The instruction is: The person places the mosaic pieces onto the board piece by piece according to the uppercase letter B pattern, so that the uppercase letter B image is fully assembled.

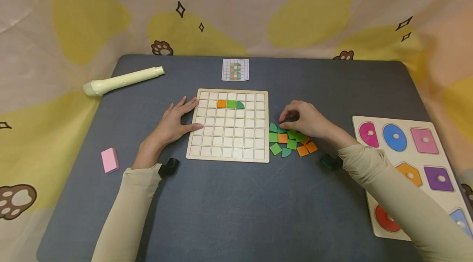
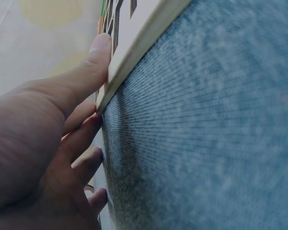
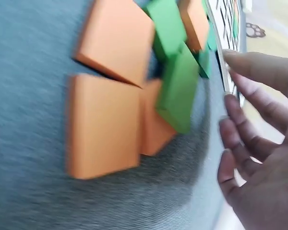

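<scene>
1. Grid board (image 1: pixel 229 141), pale wood, lying near the middle of the worktop (image 1: pixel 236 208). In its second row from the far side, left to right, adjoining cells hold an orange square (image 1: pixel 221 104), a green square (image 1: pixel 230 104) and a dark-green quarter-round (image 1: pixel 240 105).
2. Left hand (image 1: pixel 171 124), at the board's left edge: grip apart, fingers spread, thumb resting on the rim.
3. Right hand (image 1: pixel 304 118), over the far part of the loose tiles: grip slightly apart, fingers bent; contact with a tile cannot be told.
4. Loose tiles (image 1: pixel 282 138), orange and green, heaped just right of the board, some overlapping.
5. Pattern card (image 1: pixel 235 70), beyond the board on the far side.
6. Knobbed shape puzzle (image 1: pixel 415 166), far right, partly under the right sleeve (image 1: pixel 402 196).
7. Pink block (image 1: pixel 110 160), left; pale-yellow tube (image 1: pixel 125 81), far left.
</scene>
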Available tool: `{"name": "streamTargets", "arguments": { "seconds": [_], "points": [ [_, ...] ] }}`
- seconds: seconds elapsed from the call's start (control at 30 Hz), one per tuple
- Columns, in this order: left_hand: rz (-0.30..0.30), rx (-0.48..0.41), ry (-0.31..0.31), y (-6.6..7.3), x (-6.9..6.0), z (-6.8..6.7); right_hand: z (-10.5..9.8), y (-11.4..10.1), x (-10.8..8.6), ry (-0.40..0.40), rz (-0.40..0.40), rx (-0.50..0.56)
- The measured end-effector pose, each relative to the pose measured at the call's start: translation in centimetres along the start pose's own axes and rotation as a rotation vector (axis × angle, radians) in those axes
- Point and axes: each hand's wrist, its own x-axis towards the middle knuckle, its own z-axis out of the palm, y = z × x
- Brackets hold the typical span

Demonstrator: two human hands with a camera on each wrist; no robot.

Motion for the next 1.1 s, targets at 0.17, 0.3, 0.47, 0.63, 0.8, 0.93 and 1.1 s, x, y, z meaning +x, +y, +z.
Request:
{"name": "streamTargets", "arguments": {
  "seconds": [0.17,0.3,0.47,0.63,0.8,0.93,1.1],
  "points": [
    [0.001,-0.009,0.000,-0.1,-0.2,-0.1,1.0,0.2,-1.1,0.004,-0.056,0.042],
    [0.000,-0.011,0.004,-0.1,-0.3,0.0,1.8,0.4,-1.7,-0.004,-0.087,0.047],
    [0.002,-0.009,0.005,0.0,-0.2,0.0,2.3,0.3,-2.0,0.015,-0.105,0.001],
    [0.003,-0.013,0.003,0.1,-0.1,0.0,2.7,0.0,-2.0,-0.008,-0.101,-0.021],
    [0.004,-0.014,0.003,0.1,-0.1,0.0,3.0,-0.5,-1.8,-0.011,-0.088,-0.008],
    [0.004,-0.010,0.003,0.0,0.0,0.1,2.9,-0.9,-1.8,-0.019,-0.059,0.006],
    [0.004,-0.003,0.000,0.0,0.0,0.1,2.5,-1.1,-1.7,-0.020,-0.061,0.040]
  ]
}}
